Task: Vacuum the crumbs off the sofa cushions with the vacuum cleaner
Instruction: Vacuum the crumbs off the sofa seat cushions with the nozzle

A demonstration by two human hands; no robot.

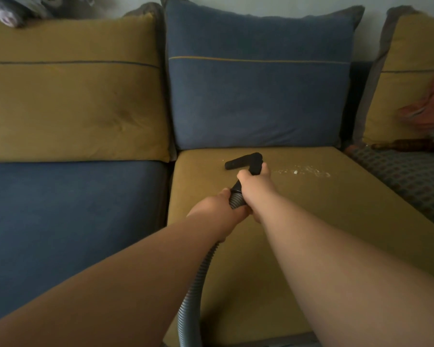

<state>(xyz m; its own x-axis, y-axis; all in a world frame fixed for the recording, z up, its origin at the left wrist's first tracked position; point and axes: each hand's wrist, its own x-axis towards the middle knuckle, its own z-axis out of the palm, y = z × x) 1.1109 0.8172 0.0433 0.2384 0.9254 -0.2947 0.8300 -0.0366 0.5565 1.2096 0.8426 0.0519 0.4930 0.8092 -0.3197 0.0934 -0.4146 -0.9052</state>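
A person leans over a two-tone sofa with both hands on a vacuum cleaner. The left hand (223, 206) wraps around the ribbed grey hose (201, 271), and the right hand (253, 181) grips the black tube just ahead of it. The black nozzle (243, 162) sits low over the mustard seat cushion (336, 209) with its tip angled toward ten o'clock. Whether the mouth actually touches the fabric cannot be told from this angle.

The crumbs (303, 171), a thin scatter of pale specks, lie on the same cushion at three o'clock from the nozzle, near it but untouched. They sit below the blue back cushion (258, 96). A blue seat cushion (73, 221) lies at nine o'clock, and a patterned throw (411, 176) borders the mustard seat on the far side of the crumbs.

The job appears barely begun, since the nozzle points away from the mess. To do this step well, the right hand likely needs to turn the mouth toward three o'clock and lay it flat on the fabric. It should then draw slowly through the scatter in overlapping passes rather than push, which could flick specks toward the throw or into the seam under the back cushion. The left hand should feed slack so the hose does not drag the head off line.
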